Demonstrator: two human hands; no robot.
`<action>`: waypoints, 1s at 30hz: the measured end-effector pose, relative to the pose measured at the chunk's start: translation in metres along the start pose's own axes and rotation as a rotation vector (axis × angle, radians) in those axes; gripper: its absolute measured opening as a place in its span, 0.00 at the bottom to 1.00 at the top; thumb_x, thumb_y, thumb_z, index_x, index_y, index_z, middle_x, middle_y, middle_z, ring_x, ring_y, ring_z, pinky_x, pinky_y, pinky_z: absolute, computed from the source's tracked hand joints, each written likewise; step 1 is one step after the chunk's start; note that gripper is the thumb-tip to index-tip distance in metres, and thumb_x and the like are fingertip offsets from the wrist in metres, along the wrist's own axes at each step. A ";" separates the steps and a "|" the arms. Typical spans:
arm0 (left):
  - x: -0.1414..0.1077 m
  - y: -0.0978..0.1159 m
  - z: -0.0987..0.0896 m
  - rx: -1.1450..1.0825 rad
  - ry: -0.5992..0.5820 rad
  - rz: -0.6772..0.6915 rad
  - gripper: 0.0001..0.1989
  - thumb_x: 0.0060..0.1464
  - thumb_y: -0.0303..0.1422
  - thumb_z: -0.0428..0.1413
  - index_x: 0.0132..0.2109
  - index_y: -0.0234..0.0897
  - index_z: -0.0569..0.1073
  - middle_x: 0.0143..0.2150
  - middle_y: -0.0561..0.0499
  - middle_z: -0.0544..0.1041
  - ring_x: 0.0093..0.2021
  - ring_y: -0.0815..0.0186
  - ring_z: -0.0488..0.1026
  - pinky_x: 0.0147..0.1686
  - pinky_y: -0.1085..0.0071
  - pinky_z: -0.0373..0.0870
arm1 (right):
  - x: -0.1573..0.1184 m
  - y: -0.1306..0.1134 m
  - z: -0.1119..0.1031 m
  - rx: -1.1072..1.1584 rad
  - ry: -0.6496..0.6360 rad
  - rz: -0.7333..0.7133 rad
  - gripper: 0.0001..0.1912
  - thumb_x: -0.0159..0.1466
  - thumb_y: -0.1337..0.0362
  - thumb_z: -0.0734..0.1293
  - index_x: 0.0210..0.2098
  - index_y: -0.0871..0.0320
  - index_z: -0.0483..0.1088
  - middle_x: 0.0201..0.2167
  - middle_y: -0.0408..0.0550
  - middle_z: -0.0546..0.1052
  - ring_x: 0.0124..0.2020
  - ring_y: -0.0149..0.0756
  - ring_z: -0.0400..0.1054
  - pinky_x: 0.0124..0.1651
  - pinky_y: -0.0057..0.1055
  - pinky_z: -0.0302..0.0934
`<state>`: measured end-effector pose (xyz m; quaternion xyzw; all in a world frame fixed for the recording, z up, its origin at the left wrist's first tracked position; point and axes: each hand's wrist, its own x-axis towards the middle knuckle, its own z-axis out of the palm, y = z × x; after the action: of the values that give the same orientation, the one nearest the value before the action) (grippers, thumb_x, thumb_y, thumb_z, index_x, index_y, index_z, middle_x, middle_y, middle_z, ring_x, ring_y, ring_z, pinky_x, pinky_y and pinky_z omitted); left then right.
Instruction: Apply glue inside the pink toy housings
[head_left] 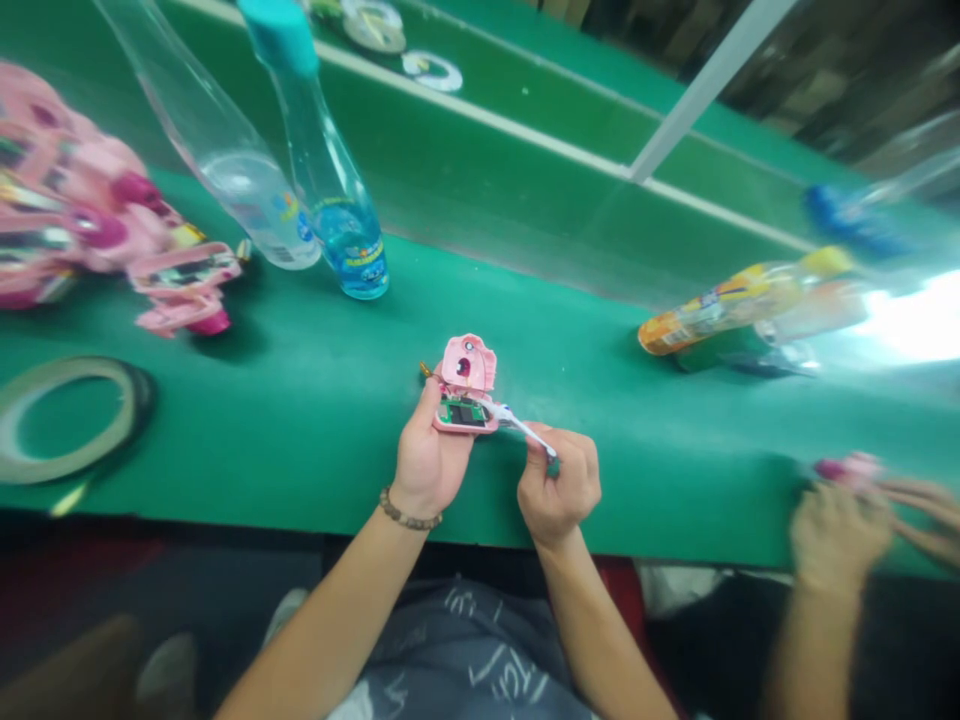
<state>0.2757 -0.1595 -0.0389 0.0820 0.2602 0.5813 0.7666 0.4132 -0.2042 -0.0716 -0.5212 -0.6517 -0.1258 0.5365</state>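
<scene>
My left hand (433,455) holds an opened pink plastic device (469,368) in the middle of the view. Its lower half shows a green circuit board (459,411), and the raised pink part above has a dark red spot and a small round piece. Between the fingers of my right hand (559,485) is a thin white tool (531,432), tilted, whose far end reaches the right edge of the device. What its tip touches is too small to tell.
Pink device parts (97,210) are heaped at the left, near a tape roll (64,468). Behind stand a blue bottle (352,245) and a clear bottle (255,195). An orange bottle (705,310) lies right. Another person's hands (840,530) hold a pink piece at far right.
</scene>
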 end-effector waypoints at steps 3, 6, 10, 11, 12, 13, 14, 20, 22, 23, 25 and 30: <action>0.000 0.001 0.001 0.021 0.016 -0.013 0.20 0.69 0.41 0.41 0.58 0.45 0.72 0.60 0.48 0.73 0.59 0.55 0.70 0.50 0.59 0.74 | -0.001 0.001 0.001 -0.002 0.002 -0.020 0.11 0.59 0.72 0.71 0.41 0.53 0.74 0.31 0.48 0.81 0.32 0.35 0.76 0.33 0.29 0.73; 0.000 0.000 0.002 0.017 0.044 0.007 0.20 0.68 0.41 0.44 0.58 0.41 0.73 0.60 0.45 0.73 0.56 0.55 0.73 0.48 0.59 0.75 | -0.001 0.001 0.001 -0.029 0.000 -0.019 0.12 0.60 0.71 0.71 0.42 0.51 0.74 0.32 0.46 0.81 0.31 0.35 0.76 0.32 0.31 0.73; -0.001 0.000 0.003 -0.006 0.018 0.014 0.19 0.68 0.39 0.44 0.57 0.40 0.73 0.61 0.45 0.72 0.58 0.54 0.71 0.48 0.59 0.75 | 0.003 -0.004 -0.003 -0.063 0.046 0.036 0.13 0.61 0.72 0.70 0.42 0.48 0.74 0.32 0.46 0.80 0.31 0.38 0.75 0.32 0.35 0.73; -0.001 0.001 0.003 -0.009 0.010 0.011 0.19 0.69 0.37 0.43 0.57 0.41 0.73 0.61 0.46 0.72 0.60 0.53 0.69 0.49 0.58 0.74 | 0.003 -0.006 -0.004 -0.044 0.058 0.080 0.13 0.61 0.72 0.70 0.41 0.49 0.74 0.32 0.46 0.80 0.31 0.39 0.75 0.32 0.37 0.73; -0.002 0.002 0.003 -0.010 0.003 0.009 0.19 0.69 0.37 0.42 0.56 0.42 0.74 0.61 0.48 0.72 0.62 0.53 0.67 0.51 0.58 0.73 | 0.004 -0.008 -0.005 -0.012 0.066 0.139 0.11 0.61 0.72 0.70 0.40 0.49 0.74 0.31 0.46 0.79 0.32 0.40 0.74 0.33 0.38 0.72; -0.003 0.003 0.003 -0.012 -0.002 0.007 0.19 0.69 0.36 0.42 0.55 0.42 0.74 0.61 0.48 0.72 0.63 0.53 0.66 0.53 0.57 0.72 | 0.004 -0.011 -0.007 0.029 0.065 0.206 0.10 0.61 0.71 0.69 0.39 0.50 0.74 0.30 0.46 0.78 0.31 0.40 0.74 0.32 0.39 0.72; -0.004 0.004 0.003 -0.018 -0.005 0.000 0.19 0.68 0.36 0.42 0.55 0.41 0.75 0.61 0.48 0.72 0.63 0.52 0.66 0.54 0.55 0.71 | 0.005 -0.013 -0.008 0.065 0.056 0.274 0.07 0.62 0.70 0.68 0.38 0.50 0.73 0.29 0.45 0.77 0.30 0.41 0.73 0.31 0.40 0.71; -0.007 0.010 0.001 -0.076 0.043 -0.067 0.19 0.65 0.39 0.48 0.58 0.40 0.73 0.58 0.44 0.74 0.58 0.47 0.71 0.56 0.45 0.69 | 0.014 -0.020 -0.015 0.383 -0.042 0.554 0.04 0.68 0.67 0.62 0.39 0.52 0.68 0.35 0.46 0.70 0.28 0.35 0.72 0.21 0.33 0.69; -0.008 0.011 0.000 -0.073 0.029 -0.098 0.20 0.64 0.41 0.48 0.58 0.41 0.73 0.58 0.45 0.75 0.59 0.45 0.70 0.56 0.43 0.68 | 0.022 -0.021 -0.019 0.437 -0.114 0.547 0.05 0.67 0.67 0.62 0.39 0.51 0.68 0.35 0.46 0.71 0.31 0.36 0.74 0.22 0.32 0.71; -0.008 0.011 0.000 -0.070 0.019 -0.104 0.21 0.64 0.42 0.48 0.59 0.41 0.72 0.58 0.44 0.75 0.59 0.44 0.69 0.57 0.42 0.67 | 0.027 -0.022 -0.021 0.447 -0.157 0.528 0.06 0.67 0.68 0.63 0.39 0.50 0.68 0.34 0.46 0.72 0.32 0.37 0.74 0.24 0.33 0.72; -0.010 0.010 0.000 -0.063 0.008 -0.080 0.22 0.64 0.43 0.47 0.60 0.41 0.71 0.58 0.44 0.74 0.60 0.43 0.68 0.57 0.41 0.66 | 0.040 -0.022 -0.025 0.483 -0.242 0.496 0.08 0.66 0.70 0.64 0.39 0.50 0.70 0.33 0.45 0.75 0.32 0.37 0.75 0.28 0.34 0.74; -0.011 0.009 0.001 -0.046 0.004 -0.027 0.25 0.63 0.43 0.47 0.62 0.39 0.69 0.60 0.41 0.72 0.64 0.43 0.64 0.58 0.42 0.66 | 0.069 -0.021 -0.026 0.494 -0.424 0.391 0.09 0.63 0.73 0.68 0.39 0.54 0.74 0.34 0.43 0.79 0.35 0.36 0.75 0.37 0.35 0.73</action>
<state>0.2663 -0.1671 -0.0309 0.0596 0.2495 0.5767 0.7757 0.4195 -0.1945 0.0042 -0.5051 -0.6470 0.2506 0.5133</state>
